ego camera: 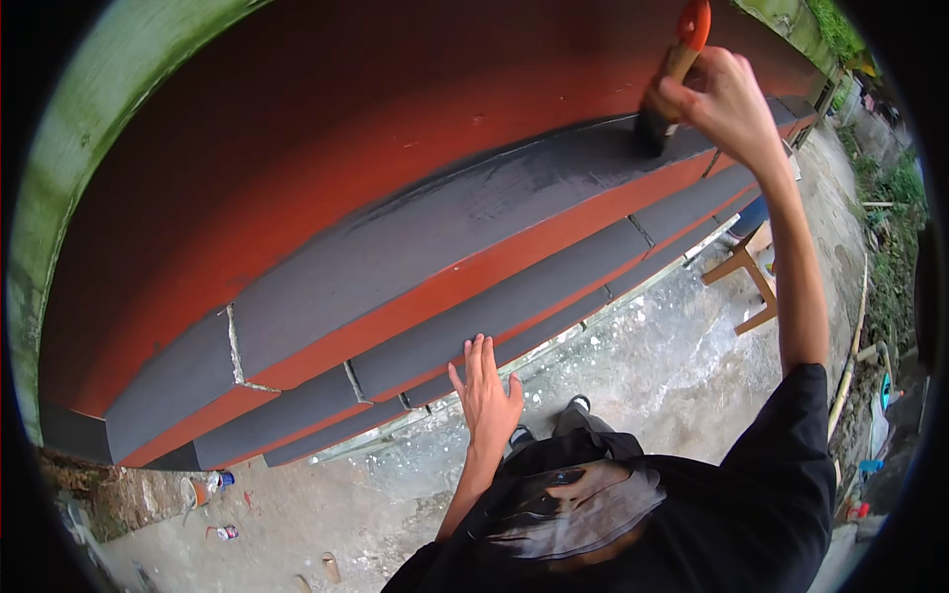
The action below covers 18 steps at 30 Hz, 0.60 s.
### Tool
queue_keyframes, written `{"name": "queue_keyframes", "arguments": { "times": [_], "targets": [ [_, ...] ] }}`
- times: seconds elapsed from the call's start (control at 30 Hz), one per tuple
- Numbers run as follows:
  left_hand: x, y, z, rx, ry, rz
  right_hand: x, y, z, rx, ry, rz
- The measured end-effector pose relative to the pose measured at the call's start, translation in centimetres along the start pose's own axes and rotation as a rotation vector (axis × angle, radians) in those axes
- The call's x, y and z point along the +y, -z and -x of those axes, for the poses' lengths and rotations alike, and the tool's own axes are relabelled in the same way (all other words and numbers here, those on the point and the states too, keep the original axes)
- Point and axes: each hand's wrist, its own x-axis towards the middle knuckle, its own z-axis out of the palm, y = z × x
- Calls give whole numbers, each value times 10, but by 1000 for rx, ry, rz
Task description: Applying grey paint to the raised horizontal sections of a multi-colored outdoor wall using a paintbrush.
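My right hand [730, 107] grips a paintbrush [682, 63] by its wooden handle, which has an orange end. Its dark bristles point down onto the grey top of the uppermost ledge [400, 267], where darker, streaky paint shows near the brush. Below, my left hand [491, 404] holds nothing; its fingertips lie over the edge of a lower grey ledge [504, 300], the fingers partly spread. The ledges are stepped, with red front faces and pale, rough joints between sections. Above them rises a red wall [326, 200].
Paint-spotted concrete ground [630, 356] lies below the ledges. A brown plastic stool [752, 278] stands at the right, near a dark blue container [750, 216]. An orange-brown pot [196, 491], a small can [227, 532] and sandals [331, 568] are at lower left.
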Motion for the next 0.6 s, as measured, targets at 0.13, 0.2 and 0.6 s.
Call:
{"name": "queue_keyframes", "arguments": {
  "times": [0.13,0.2,0.6],
  "targets": [
    [-1,3,2,-11,6,7,-44,-27,2,-60,-22,-16],
    [-2,2,3,-8,6,-1,-56,-36,5,-55,30,-96],
    [2,-7,3,52,5,-13,-96,-89,6,-233,-245,-935]
  ]
}}
